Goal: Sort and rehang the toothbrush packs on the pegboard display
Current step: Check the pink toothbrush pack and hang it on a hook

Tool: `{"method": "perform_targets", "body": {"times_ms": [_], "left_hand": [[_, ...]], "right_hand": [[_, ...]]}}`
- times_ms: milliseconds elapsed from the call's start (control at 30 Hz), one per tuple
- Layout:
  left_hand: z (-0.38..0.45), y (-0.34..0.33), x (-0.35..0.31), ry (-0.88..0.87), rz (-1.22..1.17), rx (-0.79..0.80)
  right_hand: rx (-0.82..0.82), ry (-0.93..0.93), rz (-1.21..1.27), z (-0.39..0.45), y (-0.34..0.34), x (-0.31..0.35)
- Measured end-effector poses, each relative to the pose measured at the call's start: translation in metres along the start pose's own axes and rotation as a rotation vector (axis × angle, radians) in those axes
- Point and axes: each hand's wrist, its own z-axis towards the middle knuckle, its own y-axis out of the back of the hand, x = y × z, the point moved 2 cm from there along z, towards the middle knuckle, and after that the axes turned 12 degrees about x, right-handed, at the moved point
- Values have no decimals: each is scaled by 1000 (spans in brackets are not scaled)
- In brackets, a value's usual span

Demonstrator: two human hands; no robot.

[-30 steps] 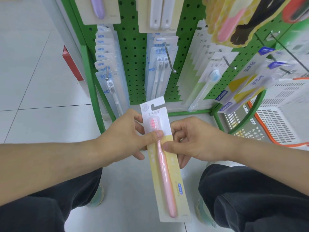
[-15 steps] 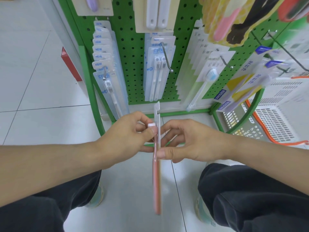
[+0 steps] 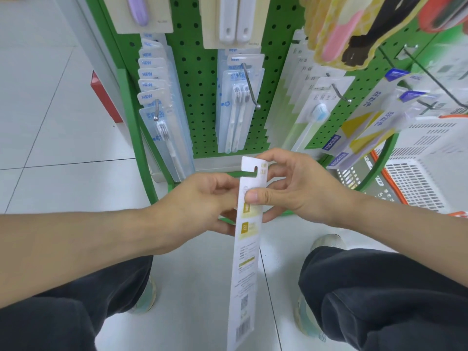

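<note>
At the centre of the frame, both hands hold one long toothbrush pack [image 3: 245,262] upright, its printed back side facing the camera. The right hand [image 3: 301,188] pinches the upper part of the card, thumb pressed on the near face just below the hang slot and fingers [image 3: 263,158] curled round the top edge behind it. The left hand [image 3: 200,201] grips the card's left edge at about the same height, its fingers curled against the far side, where they are mostly hidden. The pack runs from the hands down to the bottom edge of the frame, with yellow label blocks in its upper part and a barcode near its lower end. Both bare forearms reach in from the lower left and lower right, above knees in dark trousers, and two shoes rest on the white tiled floor [image 3: 50,122]. Behind the hands, filling the upper middle of the frame, stands a green pegboard [image 3: 200,79] with metal hooks. Clear packs marked NEW [image 3: 162,117] hang at its left, a twin-brush pack [image 3: 238,107] hangs at the centre, and a row of white packs [image 3: 314,110] hangs to the right. At the far right edge sits a white basket [image 3: 415,183] with an orange rim.
</note>
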Motion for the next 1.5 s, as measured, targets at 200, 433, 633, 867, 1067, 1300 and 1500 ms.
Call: {"method": "perform_targets", "body": {"times_ms": [200, 433, 633, 867, 1067, 1300, 1500], "left_hand": [[-3, -1, -9, -32, -80, -33], [-4, 4, -5, -16, 140, -96], [-5, 3, -9, -14, 155, -106], [-5, 3, -7, -31, 115, -131], [-3, 5, -8, -63, 98, -168], [-4, 8, -11, -108, 103, -204], [-5, 9, -19, -169, 139, -248]], "right_hand": [[-134, 29, -10, 1, 4, 0], [-118, 67, -25, -3, 4, 1], [-118, 50, -42, -4, 3, 4], [-123, -27, -18, -4, 2, -1], [-84, -69, -124, -4, -5, -2], [66, -102, -195, -8, -11, 0], [109, -80, -172, -8, -15, -2]]}}
